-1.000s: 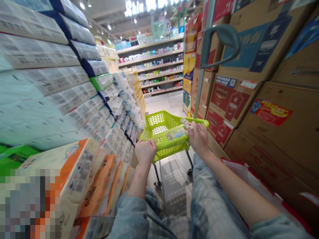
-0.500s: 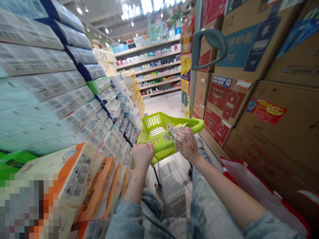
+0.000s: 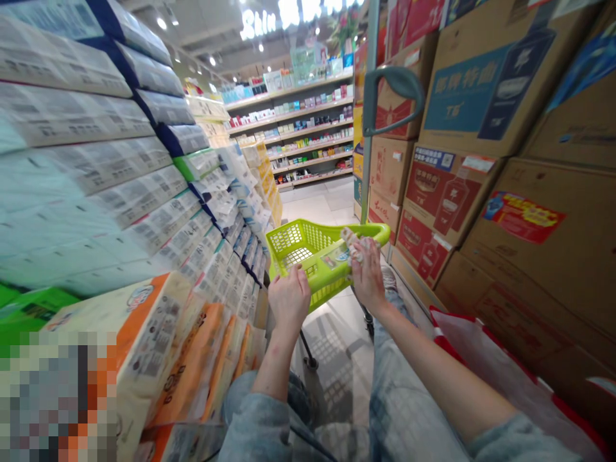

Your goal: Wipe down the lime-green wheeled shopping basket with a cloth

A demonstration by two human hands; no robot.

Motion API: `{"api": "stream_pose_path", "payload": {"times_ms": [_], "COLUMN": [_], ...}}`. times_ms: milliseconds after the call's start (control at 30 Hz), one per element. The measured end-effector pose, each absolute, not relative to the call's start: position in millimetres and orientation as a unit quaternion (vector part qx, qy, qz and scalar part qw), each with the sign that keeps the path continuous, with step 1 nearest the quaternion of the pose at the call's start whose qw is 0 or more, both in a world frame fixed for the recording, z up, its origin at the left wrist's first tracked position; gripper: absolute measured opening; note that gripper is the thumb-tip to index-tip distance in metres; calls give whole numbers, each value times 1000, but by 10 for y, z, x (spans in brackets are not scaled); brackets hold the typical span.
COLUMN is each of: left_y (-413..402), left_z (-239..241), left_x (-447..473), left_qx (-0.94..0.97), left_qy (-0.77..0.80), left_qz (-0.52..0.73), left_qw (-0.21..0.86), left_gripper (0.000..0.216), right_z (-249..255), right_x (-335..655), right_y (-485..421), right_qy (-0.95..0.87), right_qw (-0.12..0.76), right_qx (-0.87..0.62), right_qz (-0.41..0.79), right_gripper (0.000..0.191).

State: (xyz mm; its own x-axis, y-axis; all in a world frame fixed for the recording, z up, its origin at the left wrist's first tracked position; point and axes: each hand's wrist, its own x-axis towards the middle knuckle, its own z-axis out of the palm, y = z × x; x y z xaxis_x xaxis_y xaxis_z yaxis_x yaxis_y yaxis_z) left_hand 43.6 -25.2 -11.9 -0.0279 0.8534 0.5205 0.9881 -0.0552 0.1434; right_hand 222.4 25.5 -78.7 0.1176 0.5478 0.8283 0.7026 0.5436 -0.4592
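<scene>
A lime-green plastic shopping trolley basket (image 3: 308,239) rolls on thin legs down a narrow aisle in front of me. My left hand (image 3: 289,298) is closed round the basket's near rim. My right hand (image 3: 368,273) rests on the near right rim, fingers curled round a small crumpled pale wrapper (image 3: 353,242). A flat blue-and-white packet (image 3: 335,258) lies inside the basket near my right hand. The trolley's grey-green pull handle (image 3: 391,96) rises on a pole at the right.
Tall stacks of wrapped tissue packs (image 3: 120,186) wall the left side, orange ones (image 3: 192,359) lowest. Brown cardboard cartons (image 3: 505,192) are piled high on the right. A red-trimmed plastic bag (image 3: 486,359) hangs by my right arm. Stocked shelves (image 3: 303,128) cross the aisle's far end.
The basket and both hands have shifted slightly left and forward along the aisle. My right hand has slid inward along the rim, still closed on the wrapper.
</scene>
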Motion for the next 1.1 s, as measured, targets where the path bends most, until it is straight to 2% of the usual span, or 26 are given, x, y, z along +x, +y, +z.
{"api": "stream_pose_path", "payload": {"times_ms": [100, 267, 333, 500, 767, 1000, 1100], "left_y": [-293, -330, -277, -48, -3, -86, -58], "left_z": [-107, -63, -89, -332, -530, -539, -557], "left_x": [451, 270, 147, 27, 339, 232, 167], "left_qx": [-683, -681, -669, -662, -596, -543, -528], "left_qy": [-662, -606, -581, -556, -542, -423, -367], "left_qz": [-298, -396, -436, -474, -559, -629, -652], "left_qw": [80, -111, -156, -167, -194, -361, -402], "left_gripper": [43, 39, 37, 33, 43, 54, 58], "right_z": [-817, -798, -762, -645, -537, -446, -397], "right_x": [1999, 1998, 2073, 2067, 1607, 1798, 1884], "right_y": [79, 80, 153, 216, -78, 82, 173], "right_qy": [-702, -755, -762, -758, -765, -821, -823], "right_qw": [554, 512, 510, 521, 508, 469, 446], "right_qx": [-441, -397, -387, -387, -393, -325, -352], "right_qz": [-78, -98, -96, -64, -49, -28, -22], "right_gripper": [37, 34, 32, 28, 24, 27, 30]}}
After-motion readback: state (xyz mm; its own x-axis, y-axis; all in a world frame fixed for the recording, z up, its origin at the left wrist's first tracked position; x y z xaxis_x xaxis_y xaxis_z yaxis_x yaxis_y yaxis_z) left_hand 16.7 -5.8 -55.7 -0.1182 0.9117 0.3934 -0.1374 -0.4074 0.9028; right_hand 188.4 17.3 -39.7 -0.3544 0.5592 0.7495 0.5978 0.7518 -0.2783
